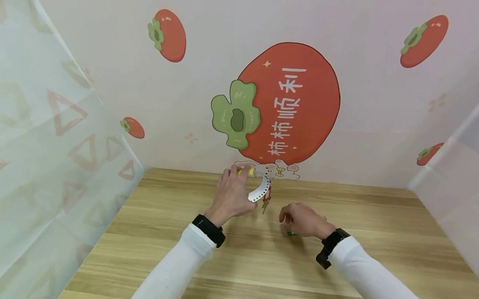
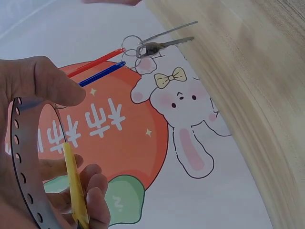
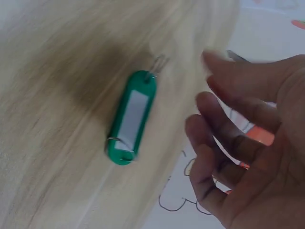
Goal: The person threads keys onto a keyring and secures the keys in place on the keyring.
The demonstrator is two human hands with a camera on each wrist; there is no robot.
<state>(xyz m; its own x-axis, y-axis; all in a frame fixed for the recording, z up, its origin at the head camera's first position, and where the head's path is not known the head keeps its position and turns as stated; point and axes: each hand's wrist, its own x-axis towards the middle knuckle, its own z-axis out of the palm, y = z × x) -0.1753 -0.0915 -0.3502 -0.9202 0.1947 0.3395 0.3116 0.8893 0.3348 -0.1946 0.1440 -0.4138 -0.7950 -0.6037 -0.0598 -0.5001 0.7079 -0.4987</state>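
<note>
My left hand (image 1: 232,196) grips a curved white strip with a row of holes (image 1: 260,191) above the back of the table. A yellow tag (image 2: 75,186) lies between its fingers and the strip. Beyond the thumb in the left wrist view are a red tag (image 2: 95,62) and a blue tag (image 2: 102,74), with metal rings and keys (image 2: 157,46) at their ends. My right hand (image 1: 302,219) is low over the table, fingers loosely bent, holding nothing visible. Close to it is a green key tag (image 3: 132,117) with a white label and metal rings, apart from the fingers.
The wood-grain table (image 1: 157,253) meets a white backdrop printed with persimmons (image 1: 299,103) and a rabbit. Pale patterned sheets stand at the left (image 1: 41,134) and right (image 1: 475,157). A black band (image 1: 208,230) is on each wrist.
</note>
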